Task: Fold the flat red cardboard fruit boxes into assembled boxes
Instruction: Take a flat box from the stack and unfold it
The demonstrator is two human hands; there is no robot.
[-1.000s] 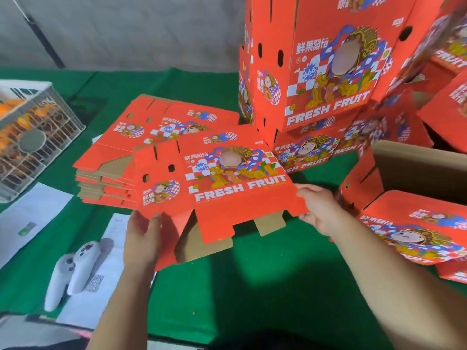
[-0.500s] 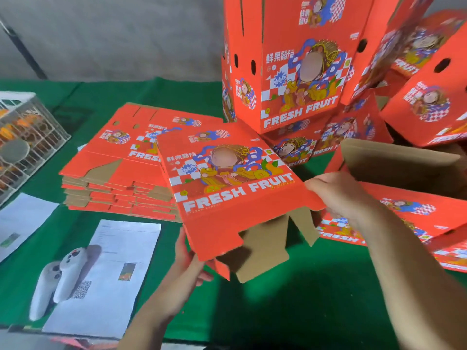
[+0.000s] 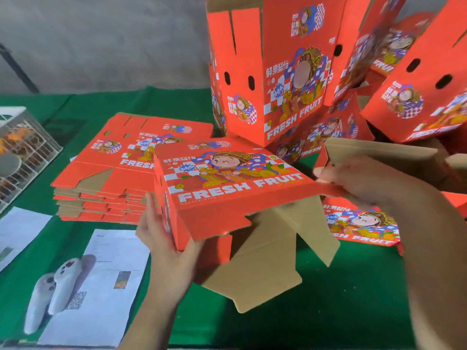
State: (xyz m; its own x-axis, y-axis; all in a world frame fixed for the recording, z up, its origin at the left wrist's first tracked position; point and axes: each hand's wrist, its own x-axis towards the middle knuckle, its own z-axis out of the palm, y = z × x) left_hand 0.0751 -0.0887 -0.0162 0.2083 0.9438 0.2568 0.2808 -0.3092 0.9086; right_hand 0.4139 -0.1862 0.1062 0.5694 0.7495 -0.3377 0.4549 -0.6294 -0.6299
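Note:
I hold a red cardboard fruit box (image 3: 227,183) above the green table, opened into a sleeve with its printed "FRESH FRUIT" panel facing up. Its brown bottom flaps (image 3: 265,258) hang open toward me. My left hand (image 3: 164,246) grips the box's left side wall from below. My right hand (image 3: 358,180) pinches the right front corner of the top panel. A stack of flat red boxes (image 3: 108,168) lies behind my left hand. Assembled red boxes (image 3: 273,72) are piled at the back right.
A white wire basket (image 3: 27,147) with orange fruit stands at the left edge. Paper sheets (image 3: 101,286) and two white controllers (image 3: 53,289) lie at the front left. More flat and open boxes (image 3: 361,223) crowd the right side of the green table (image 3: 328,306).
The flat box has been pulled off the stack and opened into a sleeve. My left hand moved right under its side wall; the bottom flaps now hang down.

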